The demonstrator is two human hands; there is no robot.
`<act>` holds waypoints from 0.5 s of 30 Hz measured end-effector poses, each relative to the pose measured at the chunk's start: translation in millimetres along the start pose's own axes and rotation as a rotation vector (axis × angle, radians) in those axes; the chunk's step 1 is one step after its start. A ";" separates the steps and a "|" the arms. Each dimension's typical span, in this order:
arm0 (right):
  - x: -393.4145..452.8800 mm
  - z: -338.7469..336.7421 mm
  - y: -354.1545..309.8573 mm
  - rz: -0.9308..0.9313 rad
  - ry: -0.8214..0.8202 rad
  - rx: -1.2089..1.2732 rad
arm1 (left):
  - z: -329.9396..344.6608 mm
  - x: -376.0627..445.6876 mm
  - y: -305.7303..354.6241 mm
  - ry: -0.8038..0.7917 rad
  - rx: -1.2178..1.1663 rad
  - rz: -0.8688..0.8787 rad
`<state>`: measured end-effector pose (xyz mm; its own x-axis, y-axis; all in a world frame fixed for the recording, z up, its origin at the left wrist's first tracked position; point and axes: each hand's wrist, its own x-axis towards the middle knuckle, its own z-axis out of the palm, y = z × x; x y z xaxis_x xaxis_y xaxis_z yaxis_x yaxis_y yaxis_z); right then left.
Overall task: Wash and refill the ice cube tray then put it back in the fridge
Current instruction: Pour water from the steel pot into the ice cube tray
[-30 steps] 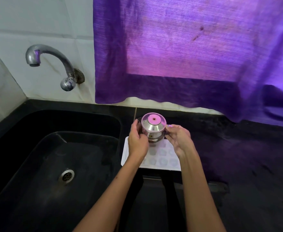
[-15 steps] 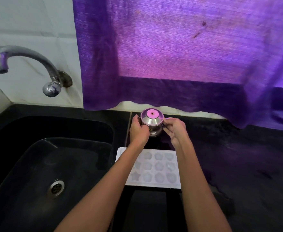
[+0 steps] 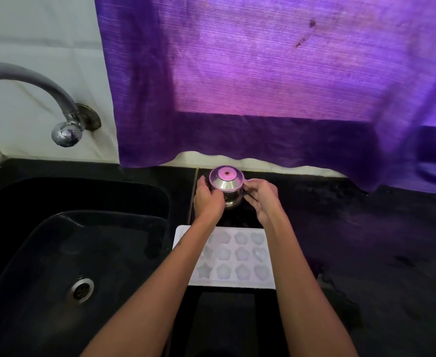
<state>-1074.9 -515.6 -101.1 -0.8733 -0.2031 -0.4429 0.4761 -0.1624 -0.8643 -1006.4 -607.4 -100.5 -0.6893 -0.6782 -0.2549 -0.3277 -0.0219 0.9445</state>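
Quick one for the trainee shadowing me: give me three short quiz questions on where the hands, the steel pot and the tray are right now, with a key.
1. True or false: the ice cube tray lies inside the sink.
2. What do the left hand and the right hand hold? A) the tap B) the small steel pot C) the curtain
3. Fill in: the small steel pot is at the back of the black ____, beyond the tray.

Key: 1 false, it lies on the counter beside the sink; 2 B; 3 counter.
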 end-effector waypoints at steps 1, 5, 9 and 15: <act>-0.6 -0.2 -0.3 -0.005 -0.006 -0.008 | -1.0 0.0 -0.2 0.004 -0.009 0.000; -7.4 -10.0 2.5 -0.011 -0.006 -0.115 | -12.1 -4.1 -3.9 0.016 -0.057 -0.023; -23.4 -38.4 15.2 -0.101 0.189 -0.331 | -32.8 -22.0 -21.5 0.046 -0.070 0.015; -64.8 -76.6 40.6 -0.267 0.489 -0.567 | -58.7 -47.7 -42.0 0.168 0.089 0.184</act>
<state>-1007.0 -435.1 -125.8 -0.9594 0.2421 -0.1445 0.2339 0.3972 -0.8874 -921.8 -617.2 -116.0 -0.6280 -0.7774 -0.0358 -0.2679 0.1728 0.9478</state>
